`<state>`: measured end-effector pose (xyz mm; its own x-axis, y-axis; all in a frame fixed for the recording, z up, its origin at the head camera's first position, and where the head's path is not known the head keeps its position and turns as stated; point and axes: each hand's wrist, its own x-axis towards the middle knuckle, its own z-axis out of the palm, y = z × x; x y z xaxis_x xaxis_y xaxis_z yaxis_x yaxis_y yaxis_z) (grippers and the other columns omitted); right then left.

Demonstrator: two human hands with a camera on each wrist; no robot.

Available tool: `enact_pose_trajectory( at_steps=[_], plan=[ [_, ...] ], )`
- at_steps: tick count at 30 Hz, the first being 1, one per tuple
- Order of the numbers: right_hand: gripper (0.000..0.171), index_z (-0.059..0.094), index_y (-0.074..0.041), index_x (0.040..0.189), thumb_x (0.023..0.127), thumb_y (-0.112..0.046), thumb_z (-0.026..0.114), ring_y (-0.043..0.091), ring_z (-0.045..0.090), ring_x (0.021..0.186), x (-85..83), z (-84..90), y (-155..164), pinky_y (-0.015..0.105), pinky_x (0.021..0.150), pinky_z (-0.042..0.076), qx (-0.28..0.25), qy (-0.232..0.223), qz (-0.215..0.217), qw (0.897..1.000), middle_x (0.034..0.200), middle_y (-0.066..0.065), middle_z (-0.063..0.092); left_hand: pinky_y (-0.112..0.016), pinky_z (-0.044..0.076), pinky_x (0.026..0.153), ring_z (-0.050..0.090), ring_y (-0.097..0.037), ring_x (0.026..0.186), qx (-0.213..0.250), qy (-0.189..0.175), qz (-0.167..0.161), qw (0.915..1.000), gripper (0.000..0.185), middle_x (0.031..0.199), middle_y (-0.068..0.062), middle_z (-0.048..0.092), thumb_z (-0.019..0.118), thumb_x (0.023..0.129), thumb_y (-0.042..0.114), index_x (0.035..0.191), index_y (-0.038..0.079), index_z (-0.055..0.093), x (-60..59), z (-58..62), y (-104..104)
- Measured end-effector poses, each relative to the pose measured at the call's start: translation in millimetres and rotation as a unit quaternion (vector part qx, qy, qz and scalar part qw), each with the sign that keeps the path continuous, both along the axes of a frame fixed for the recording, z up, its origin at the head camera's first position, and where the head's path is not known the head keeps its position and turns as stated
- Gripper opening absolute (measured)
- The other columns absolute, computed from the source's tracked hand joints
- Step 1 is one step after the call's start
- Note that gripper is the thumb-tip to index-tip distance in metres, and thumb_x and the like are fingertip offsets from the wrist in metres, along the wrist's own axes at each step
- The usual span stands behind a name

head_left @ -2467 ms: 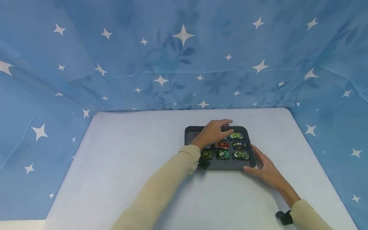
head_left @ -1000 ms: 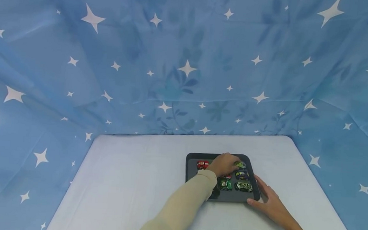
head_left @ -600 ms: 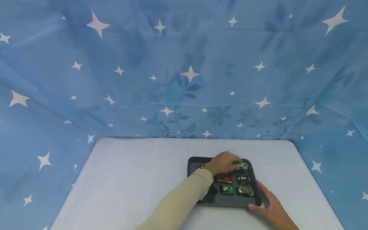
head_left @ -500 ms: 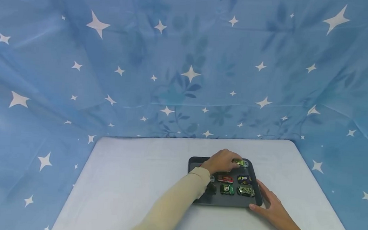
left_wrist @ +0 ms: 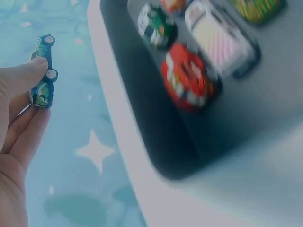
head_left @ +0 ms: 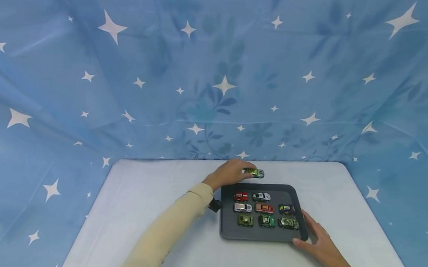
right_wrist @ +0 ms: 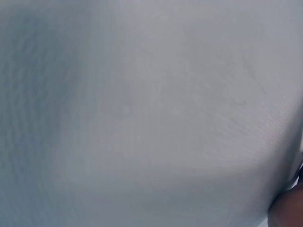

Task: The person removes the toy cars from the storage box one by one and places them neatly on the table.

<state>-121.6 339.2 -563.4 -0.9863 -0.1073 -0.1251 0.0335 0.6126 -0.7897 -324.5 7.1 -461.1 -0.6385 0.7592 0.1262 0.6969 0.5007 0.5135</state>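
Observation:
My left hand [head_left: 230, 173] pinches a green-yellow toy car [head_left: 258, 173] between thumb and fingers, off beyond the back rim of the dark grey tray [head_left: 230, 233]. In the left wrist view, that toy car [left_wrist: 43, 96] shows side-on, its wheels towards the tray. Several other toy cars sit in rows in the tray, among them a red one [head_left: 241, 197], a white one [head_left: 261, 197] and a purple one [head_left: 287, 209]. My right hand [head_left: 319, 244] holds the tray's front right corner, thumb at the front and fingers along the right side.
The tray rests on a white-covered table [head_left: 150, 211]. Blue star-patterned cloth [head_left: 166, 65] hangs behind the table and at both sides. A black wrist device [head_left: 215, 205] hangs under the left wrist, near the tray's left rim. The right wrist view shows mostly blurred pale cloth.
My left hand has taken the green-yellow car from the tray's back right spot and carried it left and back, past the rim. The cars it covered now show. My right hand remains at the corner.

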Motion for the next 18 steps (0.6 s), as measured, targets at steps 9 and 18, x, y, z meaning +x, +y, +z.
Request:
enact_pose_trajectory(
  at_steps=[9, 18],
  plan=[
    [0.102, 0.023, -0.008, 0.171, 0.094, -0.032, 0.084, 0.064, 0.034, 0.144, 3.6, -6.2, -0.1, 0.084, 0.106, 0.029, 0.009, 0.011, 0.0, 1.0, 0.161, 0.039, 0.035, -0.034, 0.057, 0.086, 0.072, -0.014, 0.101, 0.016, -0.026, 0.048, 0.9984, 0.036, 0.13, -0.004, 0.075, 0.072, 0.106, 0.023, 0.14, 0.011, 0.072, 6.1, 7.4, -71.2],
    [0.103, 0.021, -0.014, 0.173, 0.094, -0.03, 0.085, 0.061, 0.035, 0.145, -4.5, -5.4, -0.2, 0.08, 0.109, 0.03, -0.001, 0.019, 0.005, 1.0, 0.162, 0.036, 0.036, -0.041, 0.058, 0.093, 0.073, -0.016, 0.102, 0.022, -0.018, 0.096, 0.995, 0.034, 0.119, -0.005, 0.078, 0.077, 0.102, 0.016, 0.135, 0.009, 0.076, 12.1, -3.9, -136.5]
  ],
)
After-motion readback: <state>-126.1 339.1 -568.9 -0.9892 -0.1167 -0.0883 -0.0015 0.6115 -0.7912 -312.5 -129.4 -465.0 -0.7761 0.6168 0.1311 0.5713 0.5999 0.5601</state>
